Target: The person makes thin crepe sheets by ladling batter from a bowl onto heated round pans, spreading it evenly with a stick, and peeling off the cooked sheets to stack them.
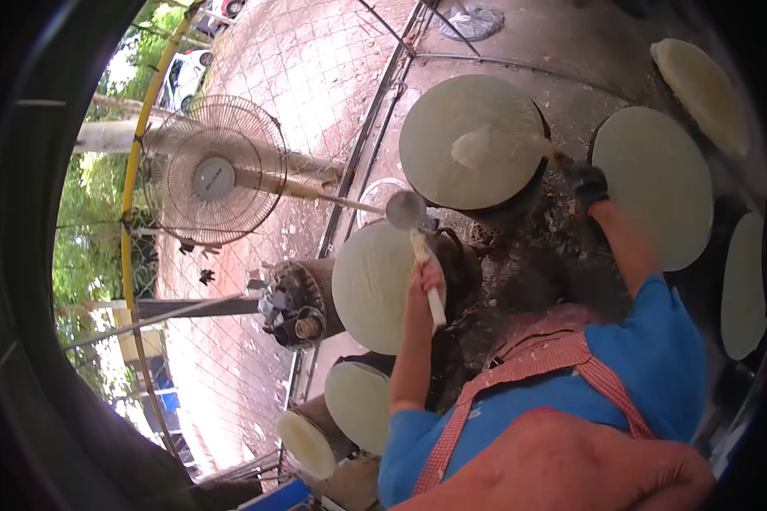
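My left hand (pixel 427 278) is wrapped round the pale handle of a ladle (pixel 406 209), whose round metal bowl points away from me. Below that hand and ladle lies a round griddle covered with a pale thin sheet (pixel 371 289). My right hand (pixel 586 184), in a dark glove, is closed beside a larger round griddle (pixel 439 175). From it a brown, blurred piece reaches to that griddle's rim; its kind cannot be made out. A lighter patch of batter (pixel 473 149) lies on the larger griddle's pale surface.
More pale-covered rounds stand about: one right of my glove (pixel 665 196), one at the far right (pixel 744 285), another at lower left (pixel 360 407). A puffed pale disc (pixel 699 94) is at upper right. A standing fan (pixel 215 178) and wire fence (pixel 256 77) are left.
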The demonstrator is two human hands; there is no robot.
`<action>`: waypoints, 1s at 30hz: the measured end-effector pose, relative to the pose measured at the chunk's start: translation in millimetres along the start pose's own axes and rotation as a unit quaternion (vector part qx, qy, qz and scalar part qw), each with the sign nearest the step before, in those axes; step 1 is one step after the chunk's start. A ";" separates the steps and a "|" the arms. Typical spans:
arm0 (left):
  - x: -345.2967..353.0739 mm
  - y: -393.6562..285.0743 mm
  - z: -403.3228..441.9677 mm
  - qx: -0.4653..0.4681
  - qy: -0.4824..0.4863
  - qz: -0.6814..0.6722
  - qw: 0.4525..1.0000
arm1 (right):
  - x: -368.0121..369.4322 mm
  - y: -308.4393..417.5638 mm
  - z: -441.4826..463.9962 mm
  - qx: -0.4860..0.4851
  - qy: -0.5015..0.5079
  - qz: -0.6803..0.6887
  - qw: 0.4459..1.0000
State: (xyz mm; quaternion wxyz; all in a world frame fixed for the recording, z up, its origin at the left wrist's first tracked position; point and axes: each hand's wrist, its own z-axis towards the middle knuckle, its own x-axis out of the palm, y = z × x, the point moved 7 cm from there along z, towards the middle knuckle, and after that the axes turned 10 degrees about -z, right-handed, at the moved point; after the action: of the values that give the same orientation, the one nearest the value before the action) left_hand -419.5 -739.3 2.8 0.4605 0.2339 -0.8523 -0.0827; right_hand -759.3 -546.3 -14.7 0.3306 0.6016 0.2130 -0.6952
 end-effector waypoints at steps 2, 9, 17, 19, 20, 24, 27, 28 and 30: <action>25.4 7.9 26.8 0.011 -0.002 -0.020 1.000 | 0.8 9.6 -18.9 -0.026 0.030 -0.016 0.999; 54.7 38.9 100.6 0.135 -0.038 0.229 0.963 | -61.9 44.3 -77.5 -0.029 -0.011 -0.073 0.997; 14.0 36.4 32.9 0.171 0.191 0.332 0.908 | -81.4 94.4 -136.6 -0.023 -0.037 0.071 0.997; -2.3 52.7 -18.7 0.167 0.085 0.323 0.928 | -83.0 98.6 -134.4 -0.015 -0.028 0.069 0.997; -26.1 56.7 -40.2 0.148 -0.030 0.308 0.939 | -75.7 100.0 -141.2 -0.037 -0.036 0.067 0.996; -33.8 92.5 -61.1 -0.103 0.075 -0.070 0.989 | -61.4 108.9 -169.2 -0.109 -0.112 0.090 0.984; -52.2 107.2 -91.5 -0.087 0.153 -0.143 0.974 | -66.1 129.0 -166.4 -0.105 0.025 0.284 0.953; -61.6 114.6 -102.0 -0.075 0.176 -0.146 0.971 | -35.3 118.5 -169.3 -0.096 0.081 0.334 0.934; -76.4 107.5 -122.4 0.009 0.239 -0.113 0.964 | 16.6 140.3 -142.8 -0.109 0.211 0.405 0.883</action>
State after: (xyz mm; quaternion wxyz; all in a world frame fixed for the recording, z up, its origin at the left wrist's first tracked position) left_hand -317.7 -599.6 53.0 0.6366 0.3459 -0.6859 -0.0684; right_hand -560.5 -547.5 -43.1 0.5941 0.7284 0.0895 -0.3294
